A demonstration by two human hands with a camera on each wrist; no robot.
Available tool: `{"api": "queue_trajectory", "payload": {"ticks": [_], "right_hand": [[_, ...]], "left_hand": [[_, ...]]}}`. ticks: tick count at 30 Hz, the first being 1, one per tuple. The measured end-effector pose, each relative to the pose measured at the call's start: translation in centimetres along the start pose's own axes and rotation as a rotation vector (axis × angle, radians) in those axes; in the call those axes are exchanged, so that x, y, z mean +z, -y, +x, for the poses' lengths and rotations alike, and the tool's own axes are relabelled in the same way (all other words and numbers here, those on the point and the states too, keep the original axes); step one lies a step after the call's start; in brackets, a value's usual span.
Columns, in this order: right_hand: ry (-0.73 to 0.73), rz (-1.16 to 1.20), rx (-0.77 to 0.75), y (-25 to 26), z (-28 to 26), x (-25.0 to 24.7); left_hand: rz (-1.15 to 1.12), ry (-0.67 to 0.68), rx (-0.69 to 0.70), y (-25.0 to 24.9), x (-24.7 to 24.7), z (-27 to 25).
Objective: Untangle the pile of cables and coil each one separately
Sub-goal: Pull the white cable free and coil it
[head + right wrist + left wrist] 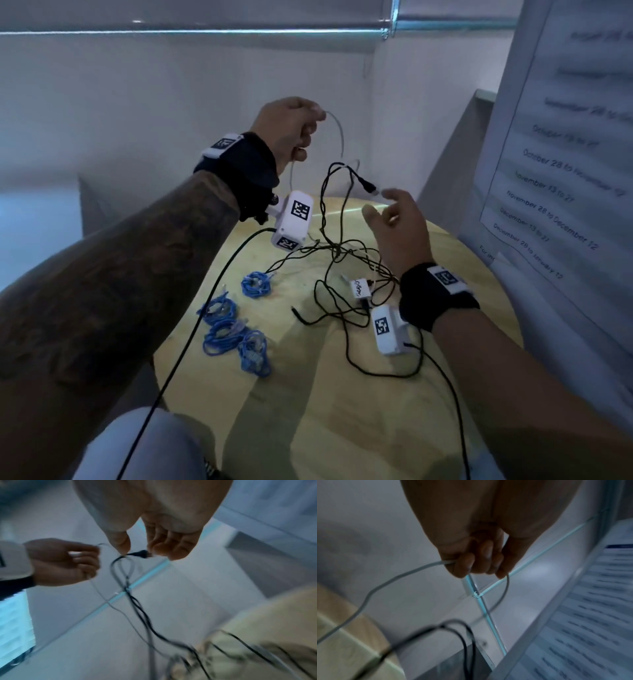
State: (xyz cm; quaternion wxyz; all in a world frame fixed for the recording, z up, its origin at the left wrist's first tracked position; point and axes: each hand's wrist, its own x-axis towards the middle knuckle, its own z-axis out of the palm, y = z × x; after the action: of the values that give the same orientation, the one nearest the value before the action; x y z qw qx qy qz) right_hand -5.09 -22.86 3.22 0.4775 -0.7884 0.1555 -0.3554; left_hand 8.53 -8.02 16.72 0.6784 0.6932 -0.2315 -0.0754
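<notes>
Pale wood table (342, 394) across the lower centre of the head view, round, lit yellow toward its far edge. Lower left of centre on it: 4 blue coils (236, 325), bundled apart from one another, 1 a little farther back than the other 3. Right of those, centre frame: black cables (339, 274) in a loose tangle, strands crossing, some flat on the wood, some lifted off it. Small white adapter (359, 287) lying within the tangle.

Right hand (397, 226) at centre right, above the tangle, fingers spread and relaxed, thumb and fingertips narrowly apart. Black plug (368, 186) just at those fingertips; contact or none, cannot tell from the blurred right wrist view, where the plug (139, 554) sits between thumb and fingers (161, 547).

Left hand (291, 126) higher, upper centre, fingers curled round a grey cable (339, 133). From the left wrist view: cable (393, 578) leaving the fist on both sides, arcing down to where black loops hang over it.

Farthest, at right: blurred printed sheet (565, 154) of dates on a panel.
</notes>
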Motion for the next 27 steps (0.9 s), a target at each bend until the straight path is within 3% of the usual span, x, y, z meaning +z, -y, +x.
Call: {"api": "queue_trajectory", "payload": {"ticks": [4, 7, 14, 16, 20, 24, 27], "right_hand": [[0.124, -0.178, -0.187, 6.4, 3.0, 0.4], [0.185, -0.317, -0.223, 8.7, 4.4, -0.7], [-0.012, 0.116, 0.008, 11.0, 5.3, -5.5], [0.008, 0.078, -0.027, 11.2, 4.9, -6.1], [0.137, -0.142, -0.102, 9.8, 3.7, -5.8], [0.403, -0.412, -0.085, 8.1, 3.1, -4.5], [0.502, -0.305, -0.010, 7.9, 2.6, -3.0]], "left_hand": [[0.447, 0.218, 0.157, -2.5, 0.7, -2.6], [0.626, 0.217, 0.264, -2.5, 0.8, -4.0], [0.946, 0.154, 0.101, 6.9, -2.1, -5.2], [0.877, 0.122, 0.038, 8.5, -1.9, -5.6], [0.401, -0.024, -0.075, 6.9, -0.9, -4.2], [0.155, -0.051, 0.040, 1.5, -0.1, -3.5], [0.106, 0.073, 0.128, -1.9, 1.1, -4.6]]}}
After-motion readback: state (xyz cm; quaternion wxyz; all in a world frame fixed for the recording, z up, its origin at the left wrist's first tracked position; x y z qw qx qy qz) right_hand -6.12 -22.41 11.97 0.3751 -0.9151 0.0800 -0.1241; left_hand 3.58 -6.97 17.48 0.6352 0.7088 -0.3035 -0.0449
